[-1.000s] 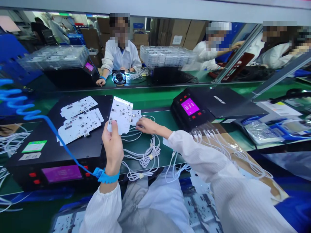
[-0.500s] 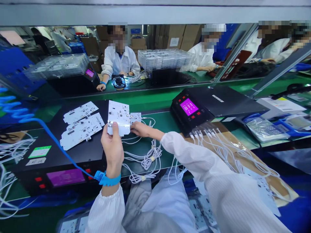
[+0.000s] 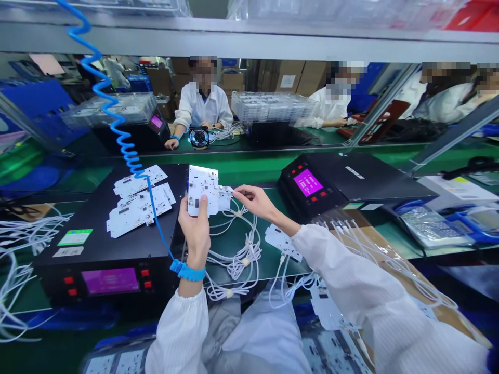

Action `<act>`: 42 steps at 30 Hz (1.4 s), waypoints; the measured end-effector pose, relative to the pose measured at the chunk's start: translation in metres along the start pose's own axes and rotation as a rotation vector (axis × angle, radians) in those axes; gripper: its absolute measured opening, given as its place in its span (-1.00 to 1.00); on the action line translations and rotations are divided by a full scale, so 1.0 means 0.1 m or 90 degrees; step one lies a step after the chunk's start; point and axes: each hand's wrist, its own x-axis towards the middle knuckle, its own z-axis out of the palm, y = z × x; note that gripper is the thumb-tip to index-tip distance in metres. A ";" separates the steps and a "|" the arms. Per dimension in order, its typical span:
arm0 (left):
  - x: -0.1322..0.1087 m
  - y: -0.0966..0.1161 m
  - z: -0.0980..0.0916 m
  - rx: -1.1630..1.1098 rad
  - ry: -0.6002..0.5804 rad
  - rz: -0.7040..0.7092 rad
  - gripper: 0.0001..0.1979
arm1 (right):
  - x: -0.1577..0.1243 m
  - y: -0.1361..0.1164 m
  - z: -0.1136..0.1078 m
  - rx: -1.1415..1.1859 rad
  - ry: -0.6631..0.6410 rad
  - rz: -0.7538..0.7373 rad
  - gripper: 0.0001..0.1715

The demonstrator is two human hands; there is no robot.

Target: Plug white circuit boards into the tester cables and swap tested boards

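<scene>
Left hand [image 3: 197, 234]: upright, thumb [image 3: 203, 204] pressed on the face of the white circuit board [image 3: 202, 189], remaining fingers curled behind it and mostly hidden; firm hold on the board's lower edge.

Right hand [image 3: 257, 202]: reaching across from the right, thumb and forefinger pinched together on a thin white cable plug [image 3: 229, 191], other fingers loosely curled.

Board position: upright, just above the left thumb and just left of the right fingertips [image 3: 236, 191], tilted slightly toward the face.

Latest change: right fingertips shifted from the board's small side tab out to its right edge, now on the plug; whether plug and socket are fully joined, too small to tell.

Below the fingers: tangled white cable bundle [image 3: 245, 254] on the green bench [image 3: 265, 234], and a loose white board [image 3: 283, 241] just under the right wrist.

Left of the fingers: two more boards [image 3: 138, 210] lying on a black test box [image 3: 89, 223].

Right of the fingers: second black test box [image 3: 362, 179] with a lit pink screen.

Left wrist: blue wrist strap [image 3: 189, 272] with a coiled blue cord [image 3: 125, 140] rising past the fingers.
</scene>
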 end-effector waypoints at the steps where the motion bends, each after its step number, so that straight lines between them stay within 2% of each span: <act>1: 0.00 -0.01 0.00 -0.002 0.002 -0.002 -0.64 | -0.02 -0.01 0.00 -0.006 -0.005 -0.004 -0.47; 13: 0.05 -0.10 -0.03 -0.036 -0.019 -0.022 -0.61 | -0.04 -0.02 -0.04 -0.040 -0.023 -0.050 -0.52; 17: 0.05 -0.04 -0.08 0.041 -0.038 0.029 -0.41 | -0.05 -0.01 -0.10 -0.074 -0.025 -0.086 -0.52; 21: 0.06 0.03 -0.12 0.123 -0.089 0.056 -0.36 | -0.05 0.03 -0.13 -0.112 -0.027 -0.112 -0.53; 28: 0.12 -0.05 -0.13 0.081 -0.150 0.034 -0.32 | -0.10 0.06 -0.14 -0.113 0.009 -0.136 -0.53; 32: 0.14 -0.09 -0.10 0.058 -0.131 0.035 -0.36 | -0.09 0.00 -0.14 -0.143 0.001 -0.142 -0.58; 37: 0.12 -0.07 -0.04 0.045 -0.085 0.030 -0.38 | -0.06 0.01 -0.20 -0.272 -0.052 -0.191 -0.65; 42: 0.11 -0.06 -0.04 0.077 -0.078 0.047 -0.45 | -0.16 0.19 -0.29 -0.557 -0.108 -0.223 -0.53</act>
